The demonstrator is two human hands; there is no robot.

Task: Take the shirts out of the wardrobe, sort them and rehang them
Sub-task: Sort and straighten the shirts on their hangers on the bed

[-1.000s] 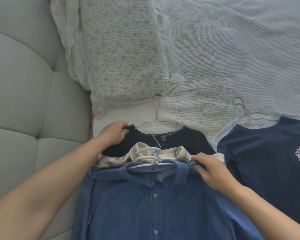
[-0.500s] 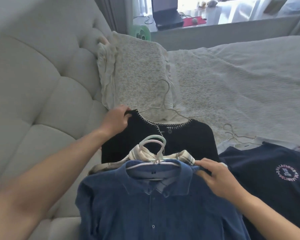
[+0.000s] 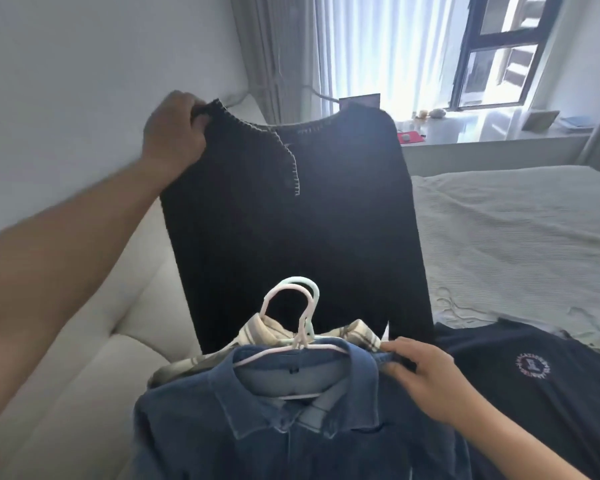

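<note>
My left hand [image 3: 174,133] grips the left shoulder of a black knit top [image 3: 291,216] with white stitched edging and holds it up in the air. Below it a blue denim shirt [image 3: 291,427] lies on a white hanger [image 3: 291,341], over a plaid shirt [image 3: 257,329] on a pale green hanger. My right hand [image 3: 426,375] pinches the denim shirt's right shoulder. A navy T-shirt [image 3: 534,393] with a round logo lies flat to the right.
The clothes rest on a bed with a pale textured cover [image 3: 516,244]. A padded headboard [image 3: 84,358] rises on the left. A windowsill [image 3: 499,129] with small items and curtains stand beyond the bed. Wire hangers [image 3: 454,306] lie near the T-shirt.
My left hand has lifted the black knit top off the bed and raised it high. My view tilted up to the window. The right hand stayed on the denim shirt's shoulder.
</note>
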